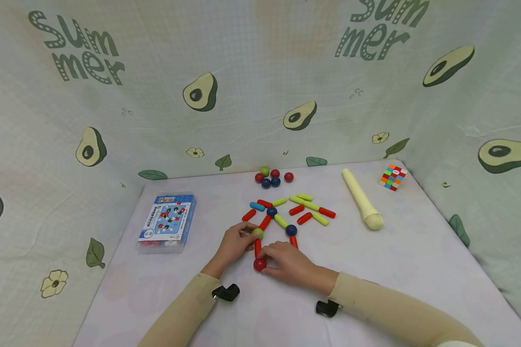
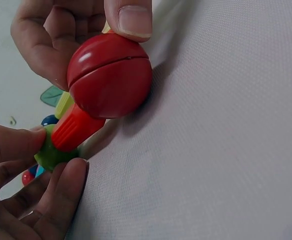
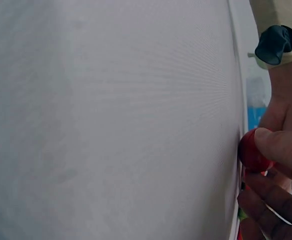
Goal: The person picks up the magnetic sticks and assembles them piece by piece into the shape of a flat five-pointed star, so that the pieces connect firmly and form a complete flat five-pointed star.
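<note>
My left hand point(image 1: 236, 243) pinches a green ball point(image 2: 53, 152) between thumb and fingers. A red rod point(image 2: 77, 129) joins that ball to a red ball point(image 2: 111, 75), which my right hand point(image 1: 290, 262) grips with thumb and fingers, also seen in the right wrist view. From the green ball another red rod point(image 1: 265, 222) runs up to a dark blue ball point(image 1: 271, 211). A yellow-green rod point(image 1: 281, 221) links it to a second dark blue ball point(image 1: 291, 230), with a red rod point(image 1: 293, 241) below, its lower end hidden by my right hand.
Loose rods, such as a red one point(image 1: 304, 218), lie right of the linked pieces. Several balls, one red point(image 1: 288, 177), sit at the back. A boxed kit point(image 1: 167, 222) is at left; a cream stick point(image 1: 362, 198) and colourful cube point(image 1: 393, 177) are at right.
</note>
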`<state>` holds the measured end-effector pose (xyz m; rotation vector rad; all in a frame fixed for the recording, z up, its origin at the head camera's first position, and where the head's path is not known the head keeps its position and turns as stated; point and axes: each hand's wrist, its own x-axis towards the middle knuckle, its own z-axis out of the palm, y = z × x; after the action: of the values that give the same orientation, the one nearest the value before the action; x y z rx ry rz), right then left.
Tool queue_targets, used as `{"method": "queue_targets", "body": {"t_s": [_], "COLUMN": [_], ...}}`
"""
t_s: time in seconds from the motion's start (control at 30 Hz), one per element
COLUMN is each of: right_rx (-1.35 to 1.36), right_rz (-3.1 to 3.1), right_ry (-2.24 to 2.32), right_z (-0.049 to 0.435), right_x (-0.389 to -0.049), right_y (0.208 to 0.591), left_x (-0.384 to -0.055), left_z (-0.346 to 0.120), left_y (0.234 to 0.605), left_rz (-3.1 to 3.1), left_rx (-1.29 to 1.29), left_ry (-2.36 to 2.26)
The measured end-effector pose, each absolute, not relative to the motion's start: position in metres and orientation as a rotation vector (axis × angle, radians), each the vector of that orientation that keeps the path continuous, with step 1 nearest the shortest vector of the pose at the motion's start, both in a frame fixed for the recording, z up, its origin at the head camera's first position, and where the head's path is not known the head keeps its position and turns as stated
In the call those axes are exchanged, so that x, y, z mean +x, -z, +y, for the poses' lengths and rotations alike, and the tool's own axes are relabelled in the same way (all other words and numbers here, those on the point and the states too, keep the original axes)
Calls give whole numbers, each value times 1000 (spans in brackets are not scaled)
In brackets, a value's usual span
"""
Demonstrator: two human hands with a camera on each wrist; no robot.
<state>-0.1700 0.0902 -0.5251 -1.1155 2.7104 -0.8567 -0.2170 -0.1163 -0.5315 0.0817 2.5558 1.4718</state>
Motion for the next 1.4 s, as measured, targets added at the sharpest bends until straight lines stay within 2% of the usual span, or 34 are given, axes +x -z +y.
{"method": "queue_targets", "body": {"t_s": [0.93,1.4], "right_rx": [-1082,-823], "right_rz": [2701,2829], "right_ry": [916,1072], "right_z": [98,129], "right_x": [-172,-190], "right_y": [528,518], "left_x": [-218,-217], "left_z": [-116,-115], "left_y": [531,533], "left_rz": [2527,2536], "left_rx": [65,45], "left_ry": [-1493,-1476]}}
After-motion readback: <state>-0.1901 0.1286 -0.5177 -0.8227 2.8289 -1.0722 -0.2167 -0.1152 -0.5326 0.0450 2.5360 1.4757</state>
